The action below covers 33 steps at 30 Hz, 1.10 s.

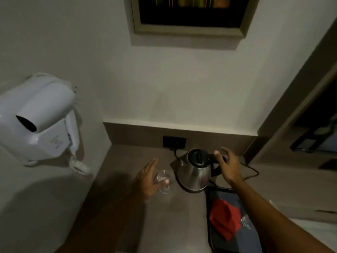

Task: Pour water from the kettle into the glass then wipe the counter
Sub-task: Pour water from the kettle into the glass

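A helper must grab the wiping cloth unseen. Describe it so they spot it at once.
Start at the steel kettle on the counter. Nearer the person lies a dark tray. The cloth is crumpled on it, the only red thing there.

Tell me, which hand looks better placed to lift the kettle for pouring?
The right hand: its open fingers are already at the kettle's black handle. The left hand is wrapped around the glass, ready to steady it.

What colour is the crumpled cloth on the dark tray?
Red crumpled cloth, clearest in the head view.
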Motion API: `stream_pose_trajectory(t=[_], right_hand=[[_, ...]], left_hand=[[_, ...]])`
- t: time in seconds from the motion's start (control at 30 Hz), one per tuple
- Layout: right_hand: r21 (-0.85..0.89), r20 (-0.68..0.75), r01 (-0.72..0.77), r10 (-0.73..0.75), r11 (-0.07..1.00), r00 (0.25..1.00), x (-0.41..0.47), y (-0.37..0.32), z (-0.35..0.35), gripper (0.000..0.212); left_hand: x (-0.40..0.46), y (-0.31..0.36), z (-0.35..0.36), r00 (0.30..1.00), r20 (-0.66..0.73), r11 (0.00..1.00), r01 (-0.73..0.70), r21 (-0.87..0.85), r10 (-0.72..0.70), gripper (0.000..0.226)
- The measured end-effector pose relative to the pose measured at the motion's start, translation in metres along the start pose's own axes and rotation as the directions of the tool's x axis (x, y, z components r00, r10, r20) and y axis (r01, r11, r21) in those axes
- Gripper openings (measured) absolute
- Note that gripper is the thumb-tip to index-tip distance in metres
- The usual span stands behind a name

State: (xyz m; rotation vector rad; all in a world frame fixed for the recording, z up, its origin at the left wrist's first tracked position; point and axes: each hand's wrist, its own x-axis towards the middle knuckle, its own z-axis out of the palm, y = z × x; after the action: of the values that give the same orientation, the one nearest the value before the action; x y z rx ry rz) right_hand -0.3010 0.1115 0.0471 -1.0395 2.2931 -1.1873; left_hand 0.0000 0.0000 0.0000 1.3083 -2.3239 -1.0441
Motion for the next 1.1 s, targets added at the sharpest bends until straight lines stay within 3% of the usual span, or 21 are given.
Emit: stream_pose_trajectory(t=[0.07,0.17,0.3,0.37,0.47,0.57,0.73,0.87,1.1], right_hand=[[0.122,0.074,-0.109,0.1,0.987,0.992,0.017,0.006,0.003,0.042],[0.144,0.174,-0.189,0.163,0.972,0.971,0.036,0.019,0.007,0.03],[0.202,0.16,-0.237,0.206,0.95,0.965,0.053,0.038,0.019,0.057],[0.205,0.097,-0.212,0.196,0.955,0.976,0.055,0.04,0.024,0.059],[0.183,0.037,-0.154,0.149,0.971,0.988,0.054,0.037,0.032,0.053],[0.134,0.025,-0.114,0.112,0.984,0.993,0.054,0.022,0.034,0.049],[-0.079,0.078,0.134,-0.128,0.988,0.989,0.053,-0.022,0.033,0.042],[-0.204,0.165,0.304,-0.273,0.931,0.948,0.05,-0.054,0.031,0.047],[-0.475,0.234,0.505,-0.449,0.721,0.862,0.038,-0.085,0.039,0.055]], left_hand=[[0.005,-0.011,0.011,0.997,0.032,0.993,0.079,-0.09,-0.076,0.122],[0.006,-0.024,0.024,0.969,0.134,0.956,0.228,-0.187,-0.205,0.125],[0.026,-0.033,0.034,0.964,0.191,0.956,0.22,-0.193,-0.183,0.12],[0.032,-0.035,0.038,0.964,0.204,0.956,0.212,-0.201,-0.171,0.113],[0.034,-0.037,0.037,0.982,0.111,0.979,0.167,-0.121,-0.153,0.095],[0.033,-0.035,0.032,0.989,0.102,0.989,0.12,-0.083,-0.111,0.094],[0.036,-0.036,0.024,0.986,0.144,0.994,0.095,-0.052,-0.087,0.093],[0.037,-0.036,0.019,0.984,0.165,0.997,0.068,-0.023,-0.063,0.091],[0.037,-0.036,0.01,0.982,0.191,1.0,0.002,-0.024,0.003,0.084]])
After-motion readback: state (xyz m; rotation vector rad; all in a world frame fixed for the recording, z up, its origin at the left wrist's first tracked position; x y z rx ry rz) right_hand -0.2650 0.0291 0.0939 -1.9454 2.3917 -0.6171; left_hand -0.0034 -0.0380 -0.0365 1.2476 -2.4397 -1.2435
